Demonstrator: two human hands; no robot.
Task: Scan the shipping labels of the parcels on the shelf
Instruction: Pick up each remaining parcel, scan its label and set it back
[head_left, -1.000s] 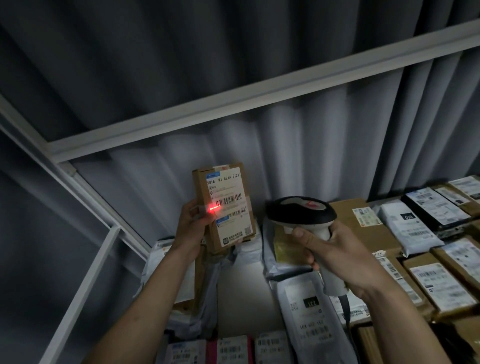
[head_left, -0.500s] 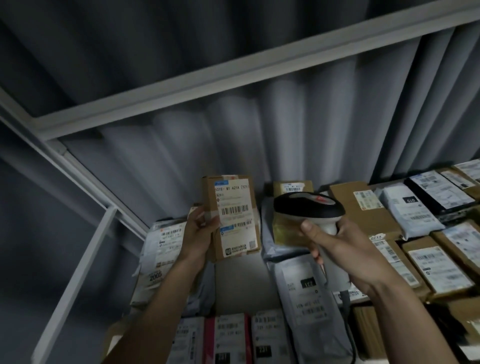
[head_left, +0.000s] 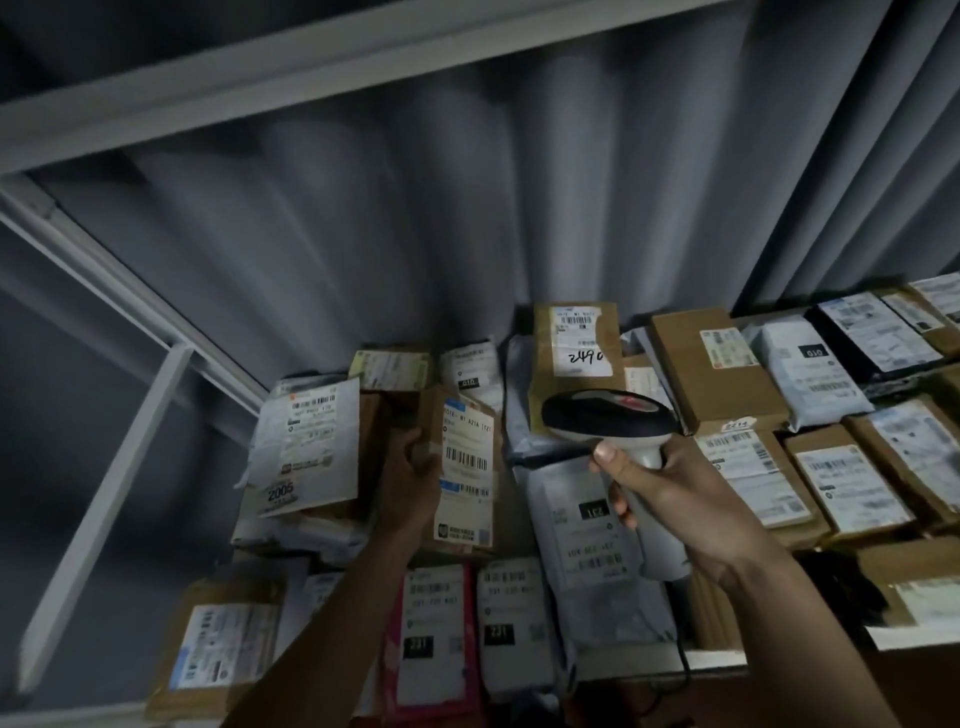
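Grey pleated curtain behind white metal shelf frame (head_left: 171, 358), dim light. Shelf packed w/ parcels, labels mostly face up.

Left hand (head_left: 410, 478) grasps small brown cardboard box w/ white shipping label (head_left: 465, 467) by its left edge, thumb on front face, fingers curled round the side; box tilted, label toward camera, barcode visible mid-label. Box sits low among the parcels near shelf's back-left area, bottom edge looks to be at or on the pile; can't tell if fully resting.

Right hand (head_left: 670, 493) clenched round handle of white handheld barcode scanner w/ black head (head_left: 605, 415), thumb along the neck. Scanner head points left toward the held box, just beside it, not touching. No red beam seen on label.

Other items: tall brown carton w/ handwritten "2490" label (head_left: 576, 338) upright at back, behind scanner head. Grey poly mailer marked "231" (head_left: 587, 525) lies under right hand. White-label parcel marked "2005" (head_left: 306, 447) left of held box. Pink poly mailer (head_left: 431, 634) at front edge, next to forearm. Row of brown cartons (head_left: 852, 483) toward right side of shelf.
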